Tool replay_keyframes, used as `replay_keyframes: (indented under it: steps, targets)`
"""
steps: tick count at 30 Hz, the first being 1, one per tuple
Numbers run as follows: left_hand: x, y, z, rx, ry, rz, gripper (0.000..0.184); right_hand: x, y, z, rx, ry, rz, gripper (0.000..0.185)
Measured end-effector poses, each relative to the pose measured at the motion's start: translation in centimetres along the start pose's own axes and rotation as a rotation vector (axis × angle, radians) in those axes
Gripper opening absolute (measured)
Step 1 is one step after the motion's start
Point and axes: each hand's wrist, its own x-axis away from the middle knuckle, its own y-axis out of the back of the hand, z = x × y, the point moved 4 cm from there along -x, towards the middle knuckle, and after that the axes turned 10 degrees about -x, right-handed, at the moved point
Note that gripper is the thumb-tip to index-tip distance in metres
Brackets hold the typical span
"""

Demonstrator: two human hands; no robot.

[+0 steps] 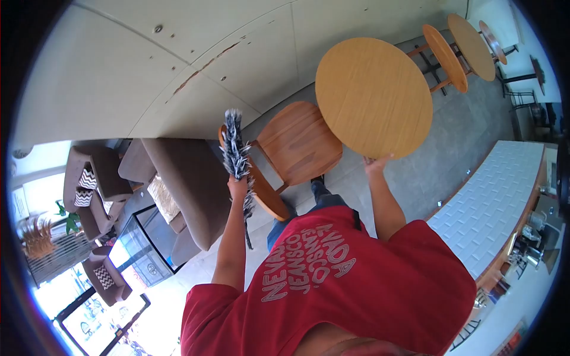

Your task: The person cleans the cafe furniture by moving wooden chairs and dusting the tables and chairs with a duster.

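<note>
My left hand (237, 187) is closed around a fluffy grey-and-white duster (235, 145), beside the curved wooden backrest of a chair (300, 142). The duster's fluffy head points away from me, and more of it hangs below the hand. My right hand (376, 164) grips the near edge of a round light-wood table (374, 98), with some of its fingers hidden at the rim. The chair's brown seat is close to the table's left side.
A panelled wall (237, 65) runs behind the table. More round tables (471, 47) and chairs are at the upper right. A brown sofa (190, 184) stands at left, with armchairs and a glass-topped table beyond. A white-tiled counter (490, 202) is at right.
</note>
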Motion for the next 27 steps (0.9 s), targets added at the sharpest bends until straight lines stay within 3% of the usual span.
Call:
replay_keyframes:
  steps: [2,4,8,10,13,20,23,26,27]
  targets:
    - [-0.3,0.0,-0.1,0.0,0.008,0.026,0.045,-2.3,0.2,2.7,-0.102,0.019,-0.113,0.075]
    - [-0.3,0.0,-0.3,-0.036,0.008,0.024,0.046,-5.7,1.8,2.3,-0.097,0.005,-0.02,0.057]
    - [-0.6,-0.8,0.8,-0.137,0.009,0.072,0.052,-4.7,2.4,1.8,-0.056,0.048,-0.08,0.048]
    - [-0.1,-0.5,0.3,-0.189,0.039,0.138,0.057,-3.8,2.4,1.2,-0.103,0.02,0.042,0.044]
    - [0.7,-0.5,0.2,-0.143,0.018,0.176,0.057,-2.7,2.3,0.5,-0.068,0.121,0.044,0.047]
    - [0.8,-0.5,-0.2,-0.167,0.013,0.172,0.057,-1.9,2.6,0.6,-0.051,0.052,0.056,0.047]
    - [1.2,0.2,-1.0,-0.207,0.036,0.17,0.056,-2.0,2.4,0.5,-0.088,0.052,0.161,0.047]
    - [1.5,0.8,-1.6,-0.285,0.079,0.184,0.055,-2.2,2.3,0.1,-0.045,0.05,0.151,0.047]
    - [1.8,1.0,-2.0,-0.275,0.057,0.177,0.051,-2.2,2.2,-0.2,-0.054,0.066,0.018,0.05]
